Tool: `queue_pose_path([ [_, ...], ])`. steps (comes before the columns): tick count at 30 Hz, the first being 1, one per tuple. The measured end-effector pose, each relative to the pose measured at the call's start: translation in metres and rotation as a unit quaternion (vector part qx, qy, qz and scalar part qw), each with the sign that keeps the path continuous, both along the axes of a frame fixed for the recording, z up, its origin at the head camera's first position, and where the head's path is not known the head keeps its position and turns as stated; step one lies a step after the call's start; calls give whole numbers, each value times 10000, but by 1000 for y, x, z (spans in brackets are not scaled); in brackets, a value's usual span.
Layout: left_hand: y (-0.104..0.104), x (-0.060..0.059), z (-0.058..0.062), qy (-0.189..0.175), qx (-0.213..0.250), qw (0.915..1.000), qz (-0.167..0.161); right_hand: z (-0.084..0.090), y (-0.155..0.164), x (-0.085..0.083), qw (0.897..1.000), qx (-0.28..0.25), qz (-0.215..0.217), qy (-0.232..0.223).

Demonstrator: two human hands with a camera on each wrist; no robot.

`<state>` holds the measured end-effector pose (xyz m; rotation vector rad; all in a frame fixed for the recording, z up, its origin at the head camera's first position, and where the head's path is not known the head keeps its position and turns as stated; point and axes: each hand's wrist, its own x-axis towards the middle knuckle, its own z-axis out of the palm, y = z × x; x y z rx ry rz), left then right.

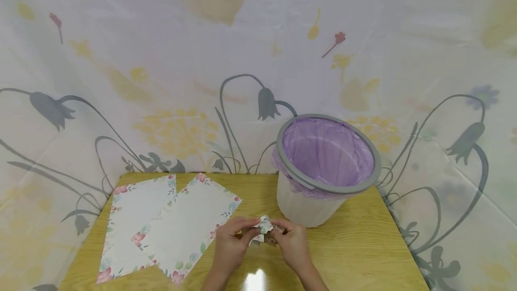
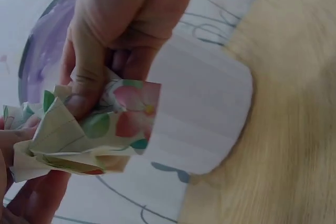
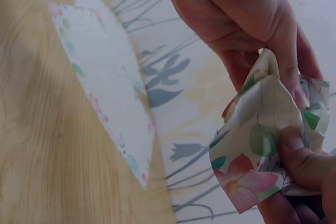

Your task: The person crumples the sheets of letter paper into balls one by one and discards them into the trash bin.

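Both hands meet over the front middle of the wooden table [image 1: 363, 246]. Between them is a crumpled wad of floral paper [image 1: 263, 228], white with pink flowers and green leaves. My left hand [image 1: 247, 230] pinches its left side and my right hand [image 1: 278, 232] pinches its right side, fingers curled round the folds. The wrist views show the crumpled paper [image 2: 89, 129] [image 3: 268, 145] close up, held just above the table by fingertips and thumbs. Part of the wad is hidden behind the fingers.
A white waste bin [image 1: 307, 205] with a grey rim and a purple liner [image 1: 327, 152] stands just behind my right hand. Two flat floral-edged sheets [image 1: 137, 219] [image 1: 190, 228] lie overlapping on the table's left half. A flower-printed cloth [image 1: 161, 80] hangs behind.
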<state>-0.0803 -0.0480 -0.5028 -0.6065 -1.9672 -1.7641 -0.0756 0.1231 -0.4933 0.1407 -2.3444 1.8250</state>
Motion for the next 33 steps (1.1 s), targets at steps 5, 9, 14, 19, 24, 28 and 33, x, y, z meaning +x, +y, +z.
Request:
queue_pose_path([
  [5, 2, 3, -5, 407, -1031, 9935, -249, -1, 8, -3, 9994, -111, -16, -317],
  [9, -1, 5, -10, 792, -1666, 9818, -454, -1, 15, -6, 9960, -249, 152, -843],
  [14, -8, 2, -9, 1236, -1933, 9708, -704, 0, 22, -9, 9862, -631, 631, -1395],
  [19, -8, 0, -4, 1684, -2089, 9609, -676, 0, 25, -12, 9787, -822, 1010, -1585],
  [24, -2, -1, -2, 2271, -1790, 9565, -382, 0, 22, -12, 9697, -1146, 1398, -1642],
  [28, 1, -1, -4, 2329, -1439, 9612, -334, 1, 20, -11, 9670, -1298, 1505, -1591],
  [33, 3, 0, -8, 2101, -915, 9726, -381, 0, 20, -10, 9652, -1327, 1615, -1571],
])
